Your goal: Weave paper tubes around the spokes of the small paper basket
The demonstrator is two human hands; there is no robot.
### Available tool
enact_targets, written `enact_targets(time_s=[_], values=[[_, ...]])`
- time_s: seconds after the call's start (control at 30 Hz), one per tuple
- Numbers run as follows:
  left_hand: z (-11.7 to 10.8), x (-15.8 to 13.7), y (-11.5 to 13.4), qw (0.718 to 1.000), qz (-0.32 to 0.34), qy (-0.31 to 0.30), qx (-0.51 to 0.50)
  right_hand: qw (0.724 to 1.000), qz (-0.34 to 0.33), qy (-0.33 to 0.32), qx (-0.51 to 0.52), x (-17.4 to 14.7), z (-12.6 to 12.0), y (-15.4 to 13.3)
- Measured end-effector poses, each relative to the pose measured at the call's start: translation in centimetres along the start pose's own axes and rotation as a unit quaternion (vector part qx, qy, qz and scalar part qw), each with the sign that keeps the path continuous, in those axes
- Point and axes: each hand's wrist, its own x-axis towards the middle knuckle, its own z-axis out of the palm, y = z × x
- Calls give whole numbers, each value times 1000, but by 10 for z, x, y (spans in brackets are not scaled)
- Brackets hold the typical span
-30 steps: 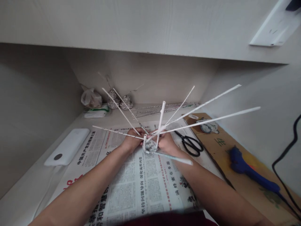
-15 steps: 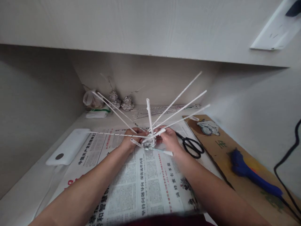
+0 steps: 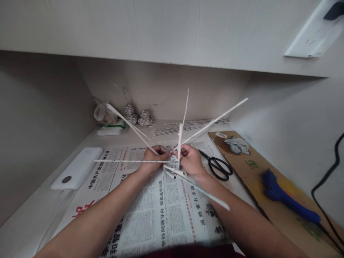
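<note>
Between my hands is a small woven piece of rolled newspaper [image 3: 173, 159], with several pale paper sticks fanning out of it. One long stick [image 3: 220, 118] points up to the right, and another [image 3: 209, 195] slants down across my right forearm. My left hand [image 3: 153, 157] pinches the piece from the left side, its fingertips partly hidden behind the sticks. Fingers curled, my right hand [image 3: 191, 159] grips at the base of the sticks on the right. Under both hands lies a spread newspaper [image 3: 150, 218]. Black-handled scissors [image 3: 211, 159] rest just right of my right hand.
On the right, a cardboard sheet [image 3: 243, 170] carries a blue glue gun [image 3: 290, 202] and a crumpled wad [image 3: 238, 146]. A white power bank [image 3: 80, 165] lies left. Behind are two woven gourd shapes [image 3: 145, 118], paper sticks [image 3: 188, 126] and a plastic bag [image 3: 104, 113]. An overhead panel [image 3: 161, 32] hangs low.
The woven piece has turned and tilted between my hands, so its sticks point differently; one now reaches down to the right. My right hand's fingers have curled in closer to the stick bases.
</note>
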Motion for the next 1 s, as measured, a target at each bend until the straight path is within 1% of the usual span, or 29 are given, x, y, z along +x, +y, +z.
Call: enact_targets(time_s=[0.1, 0.2, 0.3, 0.37, 0.43, 0.53, 0.63, 0.73, 0.8, 0.87, 0.93, 1.0], values=[[2, -1, -1, 1000, 6, -18, -25, 999, 11, 24, 30, -2, 0, -7], [3, -1, -1, 999, -6, -25, -45, 994, 21, 34, 97, -3, 1, -12], [4, -2, 1, 998, -27, -29, -56, 985, 10, 48, 164, -1, 1, -14], [5, -3, 2, 997, -32, -27, -65, 979, 8, 69, 191, 1, 0, -15], [5, -3, 3, 997, -15, -23, -70, 973, 21, 82, 213, 3, 0, -15], [6, -3, 3, 998, 25, -22, -53, 964, 55, 76, 248, 5, -1, -15], [5, -1, 1, 999, 38, -20, -32, 963, 62, 65, 253, 5, -1, -14], [4, 2, -2, 999, 36, 11, -32, 971, 42, 60, 226, 6, 0, -10], [4, 3, -4, 998, 36, 30, -46, 976, 44, 49, 209, 6, 2, -8], [4, 4, -6, 996, 40, 47, -59, 976, 82, 16, 202, 7, 3, -6], [3, 4, -6, 995, 42, 59, -62, 967, 150, -25, 204, 6, 4, -5], [3, 5, -5, 995, 38, 60, -67, 956, 196, -48, 211, 4, 5, -6]])
